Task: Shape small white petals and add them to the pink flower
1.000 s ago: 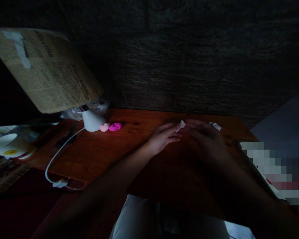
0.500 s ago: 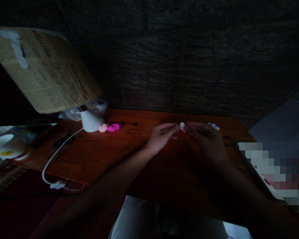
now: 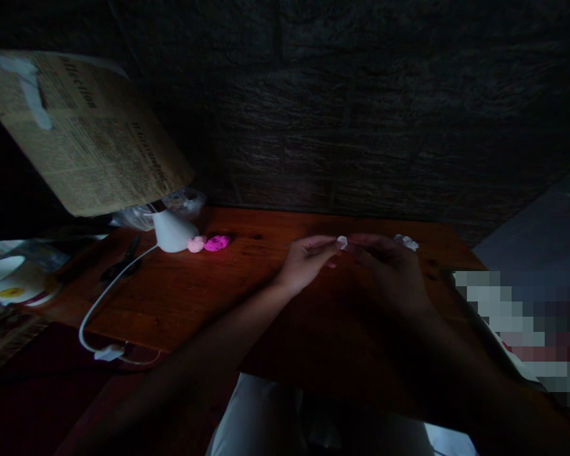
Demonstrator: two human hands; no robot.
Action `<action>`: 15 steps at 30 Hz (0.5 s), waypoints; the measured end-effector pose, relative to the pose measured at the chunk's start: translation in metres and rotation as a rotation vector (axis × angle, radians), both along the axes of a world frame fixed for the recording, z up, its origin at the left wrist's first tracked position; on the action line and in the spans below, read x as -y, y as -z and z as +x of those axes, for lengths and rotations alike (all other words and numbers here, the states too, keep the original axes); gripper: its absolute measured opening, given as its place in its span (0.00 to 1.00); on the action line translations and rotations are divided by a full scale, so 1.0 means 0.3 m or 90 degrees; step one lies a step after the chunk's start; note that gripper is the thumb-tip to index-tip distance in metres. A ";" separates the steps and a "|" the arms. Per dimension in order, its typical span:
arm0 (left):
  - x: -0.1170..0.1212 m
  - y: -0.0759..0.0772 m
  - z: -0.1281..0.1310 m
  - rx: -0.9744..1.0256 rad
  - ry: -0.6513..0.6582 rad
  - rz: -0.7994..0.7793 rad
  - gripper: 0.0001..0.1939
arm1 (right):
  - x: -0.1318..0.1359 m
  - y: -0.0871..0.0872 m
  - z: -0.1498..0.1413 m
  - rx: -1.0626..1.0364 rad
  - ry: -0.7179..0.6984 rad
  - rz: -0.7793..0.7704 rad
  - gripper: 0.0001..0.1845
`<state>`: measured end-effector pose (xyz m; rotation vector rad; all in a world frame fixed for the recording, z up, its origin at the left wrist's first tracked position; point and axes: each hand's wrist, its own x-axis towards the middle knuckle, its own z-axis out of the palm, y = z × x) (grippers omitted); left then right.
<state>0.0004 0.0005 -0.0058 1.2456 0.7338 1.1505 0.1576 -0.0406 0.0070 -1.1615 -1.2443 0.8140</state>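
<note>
My left hand (image 3: pixel 306 261) is closed in a pinch, with a small white lump (image 3: pixel 342 242) like soft modelling clay at its fingertips. From the other side, the pinched fingertips of my right hand (image 3: pixel 392 266) meet the lump's right edge. Both hands are raised over the wooden table (image 3: pixel 194 297). Just beyond my right hand lies another crumpled-looking white lump (image 3: pixel 407 242), partly hidden by the knuckles. To the left, a pale pink lump (image 3: pixel 196 244) and a bright magenta lump (image 3: pixel 217 243) sit side by side at the lamp's base.
A lamp (image 3: pixel 173 232) with a newsprint shade (image 3: pixel 104 133) stands on the left, its white cable (image 3: pixel 99 304) running over the table edge. Dark scissors (image 3: pixel 123 267), a clear plastic bag (image 3: pixel 187 201) and a white cup (image 3: pixel 4 278) are nearby. A dark brick-patterned wall (image 3: pixel 304 114) rises behind.
The small white lump has shifted slightly left and sits more at my left fingertips. Its visible shape has turned. My right fingers have moved a little; the other lumps are unchanged.
</note>
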 end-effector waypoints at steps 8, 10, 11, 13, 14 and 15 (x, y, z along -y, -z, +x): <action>0.005 0.001 0.004 -0.021 -0.032 0.034 0.15 | 0.002 0.006 -0.003 0.065 0.002 0.019 0.15; 0.009 0.002 0.006 -0.036 -0.044 0.050 0.15 | 0.001 0.008 -0.004 0.058 -0.001 0.013 0.15; 0.010 0.003 0.007 -0.046 -0.048 0.059 0.15 | 0.000 0.010 -0.004 0.055 -0.002 0.010 0.15; 0.013 0.007 0.008 -0.066 -0.054 0.090 0.14 | -0.003 0.016 -0.003 0.050 0.001 0.005 0.16; 0.015 0.009 0.009 -0.075 -0.055 0.111 0.13 | -0.005 0.019 -0.002 0.050 0.004 0.001 0.16; 0.016 0.010 0.009 -0.085 -0.057 0.136 0.12 | -0.006 0.021 -0.002 0.050 0.009 -0.005 0.17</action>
